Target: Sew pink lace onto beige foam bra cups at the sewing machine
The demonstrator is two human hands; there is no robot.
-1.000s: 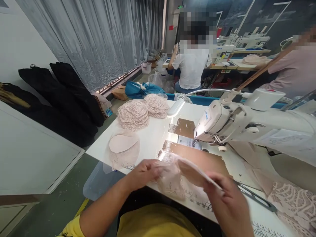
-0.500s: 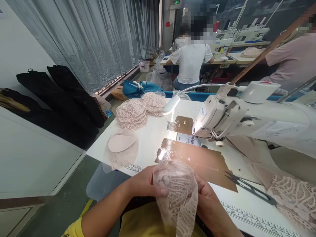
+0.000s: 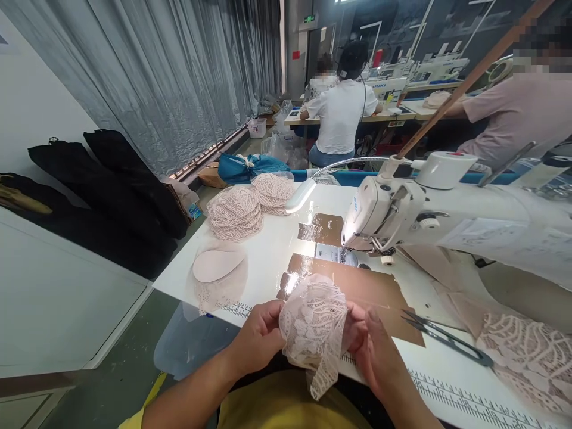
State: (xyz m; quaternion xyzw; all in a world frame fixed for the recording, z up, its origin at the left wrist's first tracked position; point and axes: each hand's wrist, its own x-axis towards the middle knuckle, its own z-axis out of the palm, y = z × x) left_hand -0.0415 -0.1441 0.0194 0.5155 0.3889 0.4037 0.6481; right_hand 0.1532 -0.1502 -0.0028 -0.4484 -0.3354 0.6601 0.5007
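My left fingers [image 3: 270, 310] are pinching the lace piece [image 3: 313, 322] by its edge; my right fingers [image 3: 356, 326] are half-curling at its opposite side, their grip unclear. Its face is already wearing lace, one end dangling below. Beyond my fingers, lace stacks [image 3: 235, 214] are seemingly lying done; leftward, a plain pad [image 3: 218, 265] is lying uncovered.

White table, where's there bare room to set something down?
The widest bare patch of white table lies between the lace stacks, the pale pad and the brown sheets. A narrower strip runs between the snips and the printed ruler. Crowded: under the sewing machine, far right by the lace fabric, and around the left hand and right hand.
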